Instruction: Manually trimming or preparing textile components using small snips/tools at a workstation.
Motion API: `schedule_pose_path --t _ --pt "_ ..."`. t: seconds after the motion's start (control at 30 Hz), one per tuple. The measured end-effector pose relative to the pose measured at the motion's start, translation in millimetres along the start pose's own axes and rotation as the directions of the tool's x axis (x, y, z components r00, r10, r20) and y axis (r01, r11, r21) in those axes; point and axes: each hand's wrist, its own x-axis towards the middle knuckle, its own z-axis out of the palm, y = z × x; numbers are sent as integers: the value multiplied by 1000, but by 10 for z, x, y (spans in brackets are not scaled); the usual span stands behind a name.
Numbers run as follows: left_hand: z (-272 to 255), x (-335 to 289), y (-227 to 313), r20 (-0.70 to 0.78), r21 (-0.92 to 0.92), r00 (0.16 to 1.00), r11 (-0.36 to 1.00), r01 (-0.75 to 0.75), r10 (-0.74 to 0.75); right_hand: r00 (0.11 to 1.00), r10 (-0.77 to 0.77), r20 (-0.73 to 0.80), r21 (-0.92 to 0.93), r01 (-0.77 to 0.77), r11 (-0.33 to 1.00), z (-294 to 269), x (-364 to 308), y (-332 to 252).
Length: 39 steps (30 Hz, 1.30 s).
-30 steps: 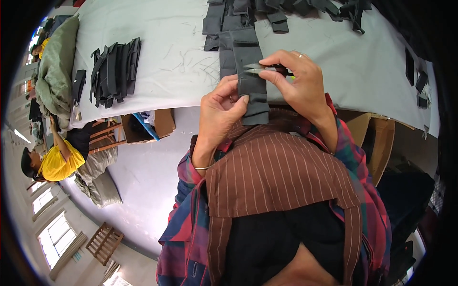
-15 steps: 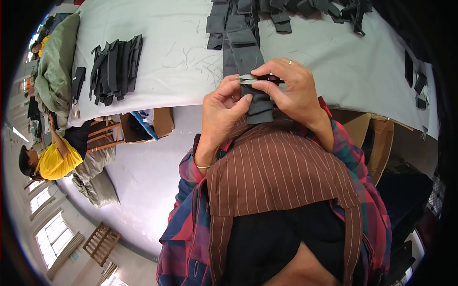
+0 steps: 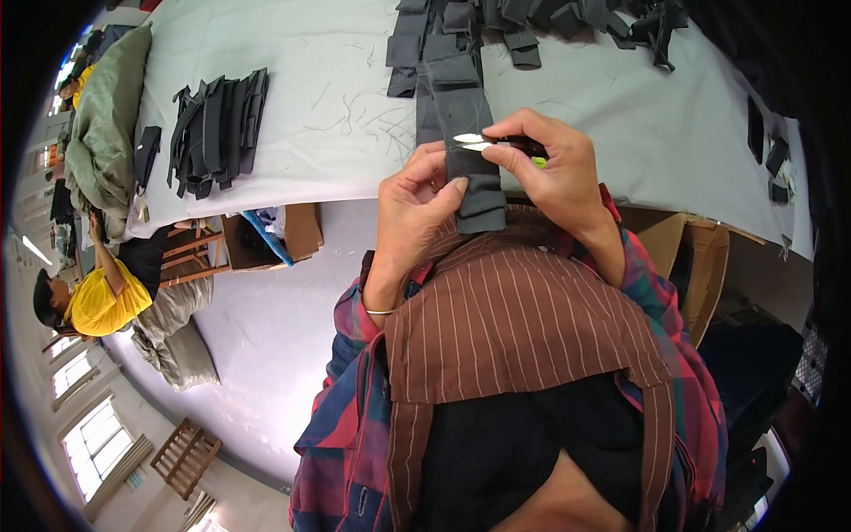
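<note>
A dark grey fabric strip (image 3: pixel 480 191) hangs over the near edge of the white-covered table, its far end running up into a chain of similar pieces. My left hand (image 3: pixel 415 199) is closed on the strip's left side, thumb on top. In my right hand (image 3: pixel 551 168) I hold small thread snips (image 3: pixel 474 142), gripped between thumb and fingers. Their pale blades are slightly parted and lie over the strip, just beyond my left fingertips. Thin loose threads show near the blades.
A stack of dark fabric strips (image 3: pixel 217 133) lies on the table (image 3: pixel 310 53) at left. More grey pieces (image 3: pixel 567 18) are heaped at the far side. Open cardboard boxes (image 3: pixel 306 232) stand below the table. At far left, a person in a yellow top (image 3: pixel 111 297) works.
My right hand has shifted slightly right, drawing the snips a little away from my left fingers. The blades now look brighter. My left hand keeps its hold on the strip.
</note>
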Motion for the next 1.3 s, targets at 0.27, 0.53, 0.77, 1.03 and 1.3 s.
schedule_pose_path --t 0.27,0.53,0.77,1.03,1.3 --pt "14 32 -44 4 -33 999 999 -42 42 980 -191 53 -183 197 963 -46 -3 8" --pt "-22 37 -57 -7 37 999 999 -32 32 970 -238 49 -235 242 941 2 8 52" --pt "-12 58 -28 -11 77 999 996 -44 45 985 -159 66 -169 168 971 -17 35 3" --pt "23 78 -21 -10 128 997 989 -76 78 991 -134 10 -150 134 979 -24 91 91" --pt "3 89 37 -22 95 999 995 -36 38 996 -86 9 -31 86 996 -87 117 38"
